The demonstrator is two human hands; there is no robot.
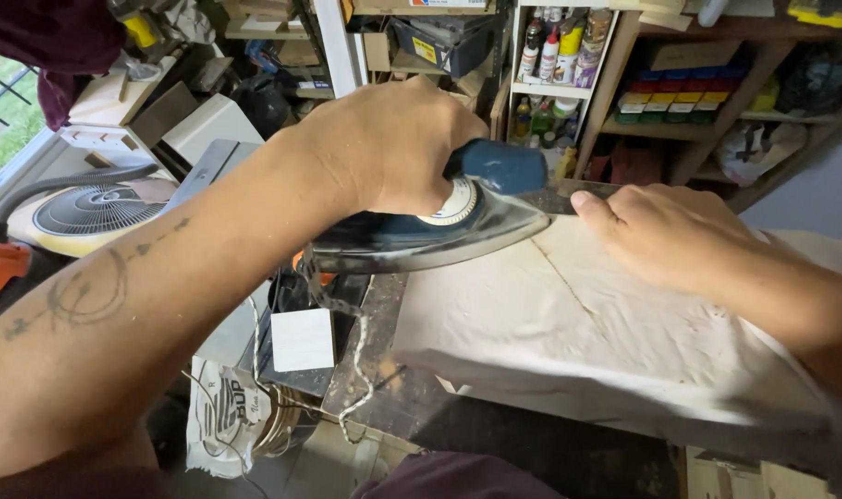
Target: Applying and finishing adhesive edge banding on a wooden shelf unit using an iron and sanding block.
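Hands work side by side, apart. Left hand [393,148] wraps tight around blue handle of clothes iron [439,226]; iron's tip sits on left edge of pale cloth-covered board [569,323]. Right hand [666,231], at 3 o'clock of iron, presses flat, fingers together, on cloth. Braided cord [352,356] hangs at 7 o'clock. Fan [93,208] at 9 o'clock, shelves with bottles [560,51] at 12.

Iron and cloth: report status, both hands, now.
Left hand gripping the iron by its blue handle. Right hand flat on the white cloth, beside the iron's tip. Cord trails off the bench edge; nothing ahead of the iron.
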